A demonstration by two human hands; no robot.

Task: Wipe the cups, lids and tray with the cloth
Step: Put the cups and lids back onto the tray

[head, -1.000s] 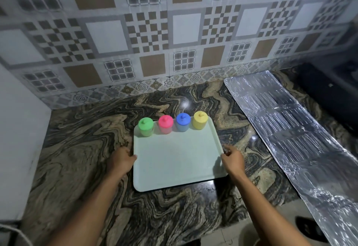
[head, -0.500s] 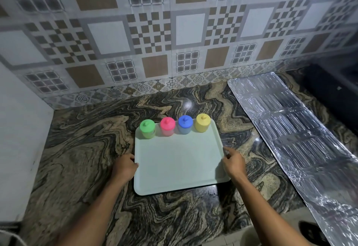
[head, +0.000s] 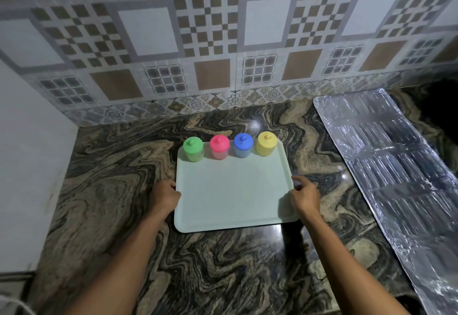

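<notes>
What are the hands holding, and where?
The left hand grips the tray by its left rim; the right hand is at the right rim, grip unclear.

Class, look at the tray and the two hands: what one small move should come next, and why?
Probably take both hands off the tray and fetch the cloth: the left hand and right hand sit at its side edges, neither holds a cloth, none is in view, and the four cups have their lids on.

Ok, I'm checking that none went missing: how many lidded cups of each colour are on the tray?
green cup: 1
pink cup: 1
blue cup: 1
yellow cup: 1
Total: 4, all on the tray.
</notes>
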